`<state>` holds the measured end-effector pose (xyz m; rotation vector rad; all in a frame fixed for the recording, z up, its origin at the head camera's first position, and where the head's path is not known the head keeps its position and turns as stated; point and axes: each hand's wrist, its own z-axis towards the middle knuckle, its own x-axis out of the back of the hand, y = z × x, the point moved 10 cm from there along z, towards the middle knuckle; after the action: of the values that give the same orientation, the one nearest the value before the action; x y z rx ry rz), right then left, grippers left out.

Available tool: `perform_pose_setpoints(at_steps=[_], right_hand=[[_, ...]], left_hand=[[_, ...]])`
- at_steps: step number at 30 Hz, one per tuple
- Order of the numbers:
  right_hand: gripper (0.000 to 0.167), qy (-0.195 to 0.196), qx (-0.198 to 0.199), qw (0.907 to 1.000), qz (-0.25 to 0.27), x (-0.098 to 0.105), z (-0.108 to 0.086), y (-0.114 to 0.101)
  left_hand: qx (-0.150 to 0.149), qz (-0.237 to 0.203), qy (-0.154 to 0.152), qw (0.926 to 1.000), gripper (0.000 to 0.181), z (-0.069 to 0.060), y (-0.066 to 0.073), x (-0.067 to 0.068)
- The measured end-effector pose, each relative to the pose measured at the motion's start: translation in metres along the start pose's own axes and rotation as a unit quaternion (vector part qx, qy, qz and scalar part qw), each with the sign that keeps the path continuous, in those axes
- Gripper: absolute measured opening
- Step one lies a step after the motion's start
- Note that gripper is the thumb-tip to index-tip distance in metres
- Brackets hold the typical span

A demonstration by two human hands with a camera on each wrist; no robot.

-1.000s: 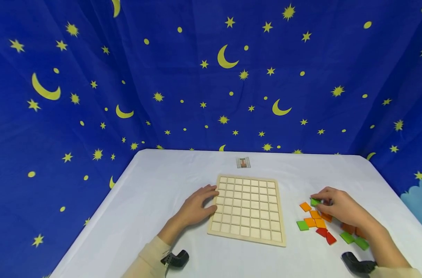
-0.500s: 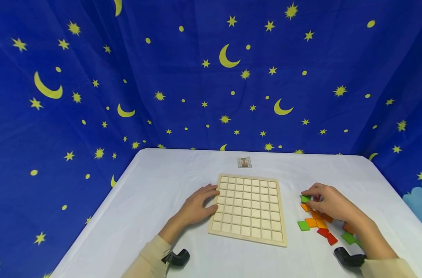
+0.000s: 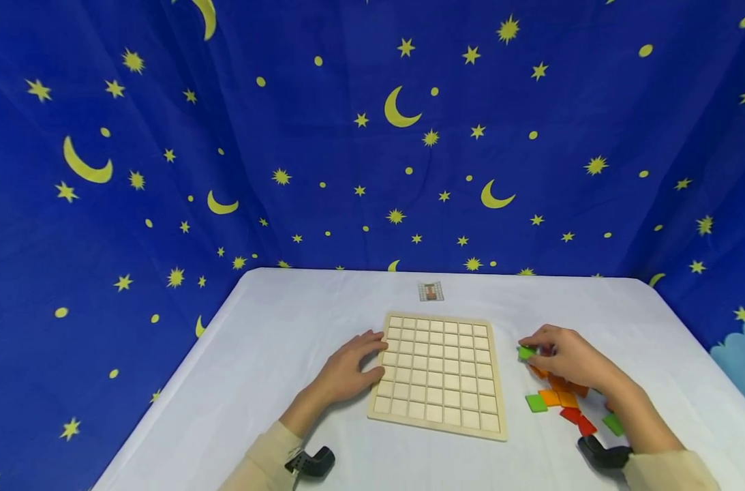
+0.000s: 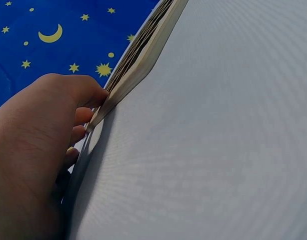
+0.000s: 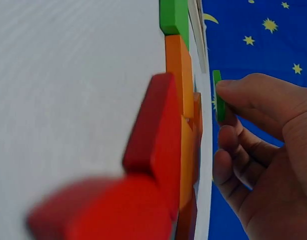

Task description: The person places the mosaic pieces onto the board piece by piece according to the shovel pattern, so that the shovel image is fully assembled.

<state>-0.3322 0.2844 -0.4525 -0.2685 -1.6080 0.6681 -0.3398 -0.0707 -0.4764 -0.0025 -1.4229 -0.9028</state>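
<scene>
A square wooden grid board lies on the white table, its cells bare. My left hand rests at the board's left edge, thumb and fingertips touching the rim; the left wrist view shows the thumb on the board's edge. Over the right side, my right hand pinches a green square tile between thumb and fingers. In the right wrist view that green tile is held up off the table. Orange tiles lie below the hand, partly hidden by it.
Beside the orange pieces are another green tile and two red pieces. One more green tile lies near the right forearm. A small patterned card sits behind the board. A blue star-printed curtain surrounds the table.
My right hand has moved left with the green tile, from above the pile toward the board. The left hand keeps its place on the board's edge.
</scene>
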Motion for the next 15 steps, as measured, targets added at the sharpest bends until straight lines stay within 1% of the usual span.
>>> perform_pose_setpoints(at_steps=[5,12,15], right_hand=[[0.032,0.002,-0.002,1.0000,-0.001,-0.003,0.005,-0.001],[0.033,0.005,-0.009,0.9998,0.020,-0.005,0.010,0.002],[0.034,0.003,0.000,0.9998,0.022,-0.006,0.012,0.000]], left_hand=[[0.003,-0.003,0.002,1.0000,0.047,-0.002,-0.001,-0.001],[0.007,-0.004,-0.002,1.0000,0.047,-0.001,-0.001,0.000],[0.011,-0.003,-0.005,0.9999,0.047,-0.002,-0.002,-0.001]])
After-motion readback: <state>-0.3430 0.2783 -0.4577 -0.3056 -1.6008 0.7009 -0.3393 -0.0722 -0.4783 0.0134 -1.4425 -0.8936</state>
